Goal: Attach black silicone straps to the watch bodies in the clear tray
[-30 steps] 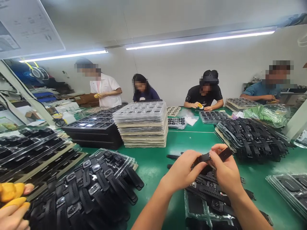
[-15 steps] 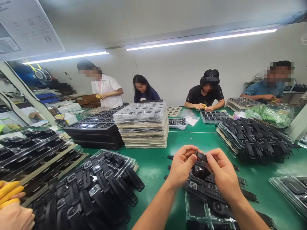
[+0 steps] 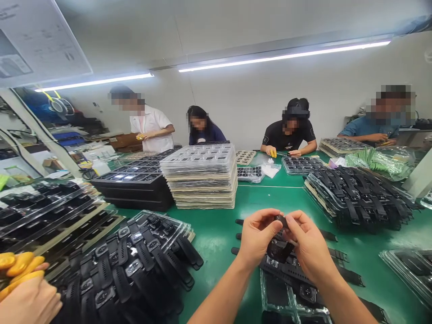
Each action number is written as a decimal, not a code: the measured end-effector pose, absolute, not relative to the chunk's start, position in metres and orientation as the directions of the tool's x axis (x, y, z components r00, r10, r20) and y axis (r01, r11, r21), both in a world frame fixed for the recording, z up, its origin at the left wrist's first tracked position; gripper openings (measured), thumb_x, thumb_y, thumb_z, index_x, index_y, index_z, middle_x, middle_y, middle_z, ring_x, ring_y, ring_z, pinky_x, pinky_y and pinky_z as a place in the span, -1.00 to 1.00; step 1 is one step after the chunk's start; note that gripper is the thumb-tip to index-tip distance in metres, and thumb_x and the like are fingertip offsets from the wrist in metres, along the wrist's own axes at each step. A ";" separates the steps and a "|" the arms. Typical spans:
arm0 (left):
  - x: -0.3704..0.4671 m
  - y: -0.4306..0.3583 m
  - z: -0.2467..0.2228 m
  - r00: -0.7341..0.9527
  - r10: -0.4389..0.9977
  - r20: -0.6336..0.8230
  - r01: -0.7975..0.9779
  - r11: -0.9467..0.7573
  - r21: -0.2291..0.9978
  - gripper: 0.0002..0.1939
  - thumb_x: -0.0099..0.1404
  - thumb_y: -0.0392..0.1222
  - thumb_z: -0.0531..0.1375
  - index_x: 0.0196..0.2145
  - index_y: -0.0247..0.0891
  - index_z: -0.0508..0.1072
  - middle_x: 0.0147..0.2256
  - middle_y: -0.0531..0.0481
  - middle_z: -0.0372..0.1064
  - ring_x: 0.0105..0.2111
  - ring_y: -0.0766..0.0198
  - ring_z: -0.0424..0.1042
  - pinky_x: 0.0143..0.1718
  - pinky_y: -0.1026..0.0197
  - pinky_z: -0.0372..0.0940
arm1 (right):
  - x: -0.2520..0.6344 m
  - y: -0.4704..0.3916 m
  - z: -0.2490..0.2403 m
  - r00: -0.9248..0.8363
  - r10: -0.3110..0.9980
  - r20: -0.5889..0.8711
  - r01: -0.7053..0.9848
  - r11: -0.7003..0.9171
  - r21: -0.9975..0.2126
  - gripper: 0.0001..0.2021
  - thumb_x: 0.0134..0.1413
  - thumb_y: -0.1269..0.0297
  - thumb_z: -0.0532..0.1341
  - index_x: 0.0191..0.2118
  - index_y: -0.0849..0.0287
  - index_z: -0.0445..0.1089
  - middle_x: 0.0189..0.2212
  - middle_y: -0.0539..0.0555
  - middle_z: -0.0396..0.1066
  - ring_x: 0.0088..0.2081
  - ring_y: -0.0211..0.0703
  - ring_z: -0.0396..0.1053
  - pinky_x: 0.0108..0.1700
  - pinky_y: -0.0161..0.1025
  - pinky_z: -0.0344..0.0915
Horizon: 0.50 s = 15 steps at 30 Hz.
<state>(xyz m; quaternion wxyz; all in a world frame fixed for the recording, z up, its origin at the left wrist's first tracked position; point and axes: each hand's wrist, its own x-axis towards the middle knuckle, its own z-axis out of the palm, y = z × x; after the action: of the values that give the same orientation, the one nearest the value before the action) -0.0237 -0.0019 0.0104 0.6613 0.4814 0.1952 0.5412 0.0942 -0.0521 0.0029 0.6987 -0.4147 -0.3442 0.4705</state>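
We hold a black smartwatch (image 3: 280,250) in front of us, over a clear plastic tray (image 3: 277,288) and the strapped watches (image 3: 286,270) lying across it. Our left hand (image 3: 256,236) is closed narrow, thumb and fingers pinching the band near its upper end, and our right hand (image 3: 312,245) pinches the same band just beside it, so the two hands almost meet; the watch case hangs below our fingertips. Under all this we see the green table (image 3: 216,252). To our left lies a heap of black watches (image 3: 124,270) on trays, and past it, at the edge of our view, a co-worker's hand (image 3: 29,292) with yellow finger covers. To our right, farther back, sits another watch pile (image 3: 354,193), and nearer us, at the right edge, a stack of clear trays (image 3: 407,274). Ahead of us stand a tall tray stack (image 3: 202,180) and, just beside it, black trays (image 3: 135,193). Across the table we face four people, one in white (image 3: 155,128), one in navy (image 3: 209,133), one in black (image 3: 288,137) and one in blue (image 3: 361,128)
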 end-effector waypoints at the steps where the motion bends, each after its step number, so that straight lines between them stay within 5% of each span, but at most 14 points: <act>1: -0.023 -0.002 0.011 0.336 0.908 0.251 -0.534 -0.036 0.845 -0.63 -0.03 -0.11 0.56 -0.25 -0.21 0.65 -0.28 -0.04 0.64 -0.26 0.28 0.56 -0.15 0.29 0.41 | 0.094 -0.052 0.003 0.321 0.943 0.093 -0.368 0.214 -0.905 -0.58 -0.02 -0.13 0.46 -0.38 0.11 0.40 -0.52 -0.09 0.28 -0.48 -0.27 0.14 -0.44 -0.33 0.13; 10: -0.022 -0.003 0.012 0.363 0.917 0.163 -0.486 0.037 0.873 -0.61 -0.10 -0.01 0.57 -0.32 -0.22 0.70 -0.40 0.00 0.58 -0.40 0.37 0.44 -0.26 0.33 0.34 | 0.105 -0.052 0.008 0.296 0.950 0.097 -0.255 0.177 -0.951 -0.55 -0.05 -0.16 0.46 -0.39 0.13 0.40 -0.51 -0.09 0.27 -0.46 -0.26 0.14 -0.44 -0.32 0.13; 15: -0.021 -0.003 0.010 0.367 0.916 0.160 -0.510 0.055 0.859 -0.61 -0.14 -0.06 0.59 -0.33 -0.22 0.71 -0.35 -0.02 0.59 -0.34 0.32 0.46 -0.21 0.30 0.34 | 0.106 -0.054 0.012 0.256 0.965 0.058 -0.345 0.147 -0.927 -0.55 -0.06 -0.12 0.48 -0.42 0.16 0.39 -0.57 -0.12 0.18 -0.51 -0.30 0.07 -0.48 -0.34 0.05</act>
<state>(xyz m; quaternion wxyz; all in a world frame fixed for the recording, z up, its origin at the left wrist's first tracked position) -0.0214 -0.0030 0.0098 0.6907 0.4542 0.2240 0.5161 0.1057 -0.0540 0.0125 0.6660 -0.4295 -0.3609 0.4918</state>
